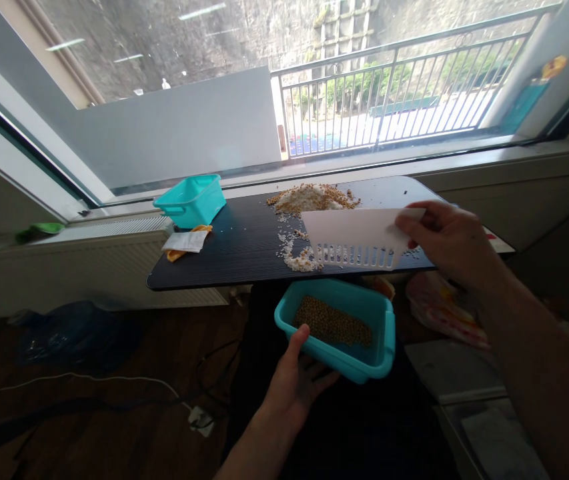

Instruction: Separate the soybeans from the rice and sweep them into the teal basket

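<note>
White slotted sheet (354,230): hanging right of centre, likely light, bending easily; right hand (441,230) pinching its solid upper corner.
Turquoise tub (347,297): sitting lower centre, likely stiff, beans (331,323) sliding if tipped; left hand (295,373) gripping its near rim.

One camera is riding on the person's head, facing forward and slanting down toward the window (244,40). It is sitting near the left hand (294,387) and right hand (447,230), so near that both forearms (519,327) are running out of the frame. Past the fingers (411,230) it is taking in the whole table (234,257) and, farther off, the railing (389,100) outside; below the left fingers it is looking onto the lap (364,427), and well left of them, the floor (129,413).
</note>
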{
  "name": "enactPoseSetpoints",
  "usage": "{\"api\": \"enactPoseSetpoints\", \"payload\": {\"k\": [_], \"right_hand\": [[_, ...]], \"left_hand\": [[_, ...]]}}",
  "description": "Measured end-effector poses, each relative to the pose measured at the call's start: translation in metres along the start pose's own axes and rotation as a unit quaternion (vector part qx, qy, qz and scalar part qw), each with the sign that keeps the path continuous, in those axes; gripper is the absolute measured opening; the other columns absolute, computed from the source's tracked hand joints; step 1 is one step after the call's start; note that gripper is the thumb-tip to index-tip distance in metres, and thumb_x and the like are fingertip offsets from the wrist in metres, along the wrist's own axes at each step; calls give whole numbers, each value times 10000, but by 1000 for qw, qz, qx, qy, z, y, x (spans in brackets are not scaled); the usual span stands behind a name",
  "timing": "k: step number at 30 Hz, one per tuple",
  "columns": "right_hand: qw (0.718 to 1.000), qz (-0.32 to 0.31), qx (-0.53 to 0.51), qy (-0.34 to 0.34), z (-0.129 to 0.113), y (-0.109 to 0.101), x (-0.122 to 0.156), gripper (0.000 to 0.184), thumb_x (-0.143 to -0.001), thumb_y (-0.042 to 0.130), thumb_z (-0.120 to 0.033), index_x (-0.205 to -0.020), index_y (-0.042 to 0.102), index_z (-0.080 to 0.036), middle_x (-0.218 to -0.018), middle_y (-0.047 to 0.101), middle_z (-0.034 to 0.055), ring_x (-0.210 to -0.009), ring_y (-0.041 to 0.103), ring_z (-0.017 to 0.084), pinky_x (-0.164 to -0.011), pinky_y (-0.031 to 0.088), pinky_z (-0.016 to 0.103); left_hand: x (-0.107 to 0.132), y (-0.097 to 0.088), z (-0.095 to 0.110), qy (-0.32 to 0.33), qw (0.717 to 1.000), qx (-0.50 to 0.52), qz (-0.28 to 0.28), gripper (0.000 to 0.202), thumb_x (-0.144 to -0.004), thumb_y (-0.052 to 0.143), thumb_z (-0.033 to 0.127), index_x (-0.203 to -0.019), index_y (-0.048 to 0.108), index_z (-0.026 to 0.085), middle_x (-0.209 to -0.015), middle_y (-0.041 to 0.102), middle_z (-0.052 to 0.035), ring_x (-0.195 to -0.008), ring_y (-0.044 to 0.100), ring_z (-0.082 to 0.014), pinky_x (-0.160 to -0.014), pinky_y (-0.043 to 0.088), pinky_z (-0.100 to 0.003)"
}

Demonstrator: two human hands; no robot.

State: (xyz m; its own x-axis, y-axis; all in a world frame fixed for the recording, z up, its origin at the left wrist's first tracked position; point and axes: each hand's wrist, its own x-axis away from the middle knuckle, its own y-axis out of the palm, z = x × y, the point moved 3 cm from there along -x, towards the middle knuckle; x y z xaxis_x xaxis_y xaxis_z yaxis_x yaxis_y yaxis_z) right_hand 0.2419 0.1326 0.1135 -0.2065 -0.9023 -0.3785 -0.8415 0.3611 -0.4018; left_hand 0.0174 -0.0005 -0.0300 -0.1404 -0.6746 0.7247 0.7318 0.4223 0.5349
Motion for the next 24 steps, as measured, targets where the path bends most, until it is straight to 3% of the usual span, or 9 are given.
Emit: {"api": "enactPoseSetpoints", "payload": {"k": [13,24], "right_hand": [[1000,-8,-9,14,-1,-1,11,232,-679,673,-338,-860,662,-193,-572,581,-41,-472,494,100,-470,455,257],[1000,16,6,5,-3,-2,5,210,-694,666,-304,-868,655,-187,-577,583,-46,-465,474,85,-452,421,233]], "left_hand": [[-1,1,0,-1,1000,3,0,585,-852,594,474,-1344,475,182,-1272,606,-180,-1089,644,-331,-887,549,-462],[-1,2,-1,1,1000,0,-13,601,-841,609,482,-1344,476,181,-1280,608,-180,-1101,641,-333,-895,545,-465]]}}
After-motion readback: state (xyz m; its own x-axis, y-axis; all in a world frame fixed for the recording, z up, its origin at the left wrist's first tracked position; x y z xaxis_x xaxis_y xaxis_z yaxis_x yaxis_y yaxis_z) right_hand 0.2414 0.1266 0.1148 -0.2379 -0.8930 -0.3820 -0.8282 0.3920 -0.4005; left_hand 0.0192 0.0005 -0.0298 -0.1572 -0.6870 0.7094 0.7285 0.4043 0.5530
